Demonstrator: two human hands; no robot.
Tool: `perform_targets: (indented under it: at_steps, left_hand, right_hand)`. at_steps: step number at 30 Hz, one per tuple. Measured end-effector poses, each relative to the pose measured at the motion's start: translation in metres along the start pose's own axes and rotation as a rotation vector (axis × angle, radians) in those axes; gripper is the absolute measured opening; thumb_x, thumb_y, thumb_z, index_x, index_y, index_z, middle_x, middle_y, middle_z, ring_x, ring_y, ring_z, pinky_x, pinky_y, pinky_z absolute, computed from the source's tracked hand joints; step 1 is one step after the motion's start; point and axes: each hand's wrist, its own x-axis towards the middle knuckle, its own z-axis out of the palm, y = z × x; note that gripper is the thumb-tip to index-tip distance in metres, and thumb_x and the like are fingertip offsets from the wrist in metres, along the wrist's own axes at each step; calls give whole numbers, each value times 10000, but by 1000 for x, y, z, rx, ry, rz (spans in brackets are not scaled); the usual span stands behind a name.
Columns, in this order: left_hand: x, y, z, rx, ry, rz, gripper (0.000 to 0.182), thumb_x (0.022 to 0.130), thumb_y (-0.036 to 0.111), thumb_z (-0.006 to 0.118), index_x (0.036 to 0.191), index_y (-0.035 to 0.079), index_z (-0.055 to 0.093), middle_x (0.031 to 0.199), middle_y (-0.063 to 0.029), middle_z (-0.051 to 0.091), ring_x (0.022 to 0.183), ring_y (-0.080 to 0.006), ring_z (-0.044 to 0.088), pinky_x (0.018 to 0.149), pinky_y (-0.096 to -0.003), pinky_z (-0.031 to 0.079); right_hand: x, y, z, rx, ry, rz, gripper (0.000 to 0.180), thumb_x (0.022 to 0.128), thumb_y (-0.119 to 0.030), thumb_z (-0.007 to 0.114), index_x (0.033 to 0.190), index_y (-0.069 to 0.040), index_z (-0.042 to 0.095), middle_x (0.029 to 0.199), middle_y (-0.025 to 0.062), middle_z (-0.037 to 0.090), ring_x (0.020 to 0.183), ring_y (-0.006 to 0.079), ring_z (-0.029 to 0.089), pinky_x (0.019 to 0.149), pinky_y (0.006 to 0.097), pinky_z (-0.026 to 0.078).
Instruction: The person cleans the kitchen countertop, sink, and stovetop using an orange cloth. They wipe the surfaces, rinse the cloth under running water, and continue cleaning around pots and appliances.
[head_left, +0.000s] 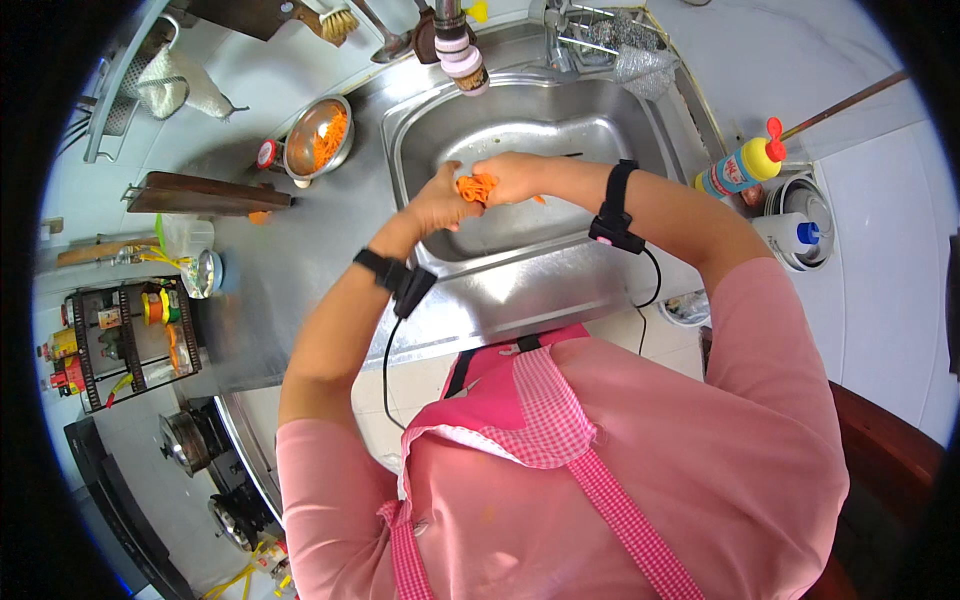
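Observation:
Over the stainless steel sink (577, 135), my left hand (442, 201) and my right hand (514, 178) meet around a clump of shredded carrot (475, 187). Orange strands bulge out between the two hands, which both grip the clump. A small orange piece (539, 200) shows just below my right hand. To the left of the basin, a metal bowl (301, 139) is tilted towards me, with more carrot shreds (330, 142) inside it. The undersides of my fingers are hidden.
A faucet with a pink filter (459, 56) hangs over the sink's far edge. Left on the steel counter (277, 292) are a red-lidded jar (268, 154) and a dark wooden board (214, 192). A yellow cleaner bottle (739, 169) and stacked dishes (811, 196) stand at the right.

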Motion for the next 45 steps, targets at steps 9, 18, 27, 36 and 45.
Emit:
perform_targets:
  at_steps: [9,18,27,36,45]
  left_hand:
    - [-51,29,-16,1028,449,1425,868,620,68,747,1387,54,341,1365,-233,387,1176,-459,468,965,-485,449]
    - [-56,41,-17,1134,312,872,309,727,163,658,1015,69,595,800,-103,621,674,-321,635,600,-397,532]
    - [-32,35,-1,901,246,341,161,768,174,607,847,38,645,844,-215,659,823,-389,639,731,-454,519]
    - [7,-16,20,589,211,263,279,697,120,661,944,-5,625,886,-227,665,857,-371,645,802,-407,503]
    - [-3,-57,21,109,442,314,228,808,216,606,944,77,725,892,-214,667,831,-329,664,776,-391,522]
  right_hand:
    - [-6,-33,-24,1548,-728,682,62,868,-172,538,879,-115,518,545,-35,379,366,38,285,323,178,246]
    - [-13,-75,-24,568,-428,535,138,752,-147,674,825,-78,580,529,-13,398,414,106,374,403,306,337]
    - [4,-44,-1,-269,47,215,198,737,-239,644,805,-55,665,769,160,671,748,345,645,673,416,513]
    - [6,-12,24,-440,31,258,247,749,-216,615,940,-69,665,925,169,677,846,337,661,736,445,527]
    - [3,2,13,588,-97,295,341,735,-98,723,1047,-49,594,777,9,597,564,86,532,464,229,428]
